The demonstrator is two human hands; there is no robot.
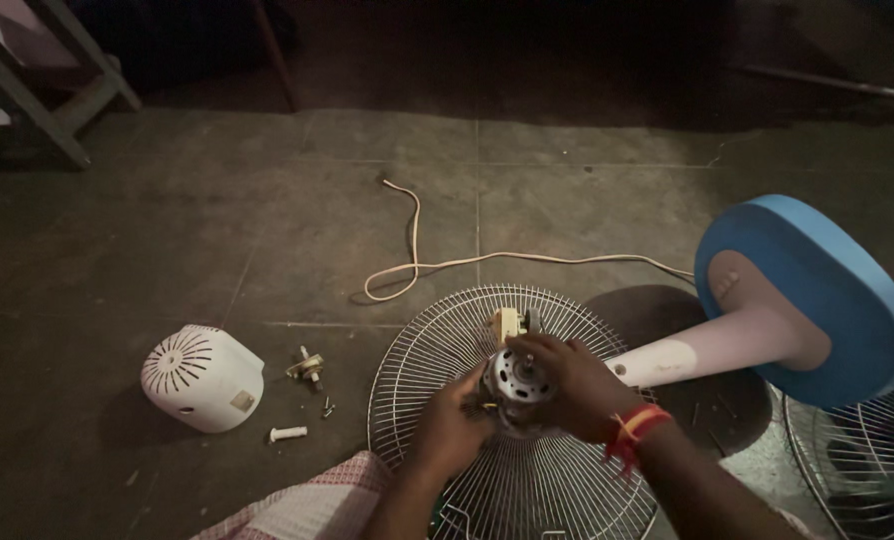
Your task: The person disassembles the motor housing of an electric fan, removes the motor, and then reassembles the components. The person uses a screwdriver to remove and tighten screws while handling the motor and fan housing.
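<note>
Floor, left to right: white vented motor cover [203, 377] lying apart, small brass fitting [308, 367], loose screws [327, 407], white plastic peg [288, 434]. Centre: wire fan guard [417, 350] flat on floor, fan motor [514, 380] held over its hub. Left hand [449, 430] cupped against motor's side; right hand [577, 385] curled over its top, fingers closed on housing. Judgement: steady body with left, keep shaft upright. Right: cream cord [407, 250], blue base [817, 290] on pale stem.
</note>
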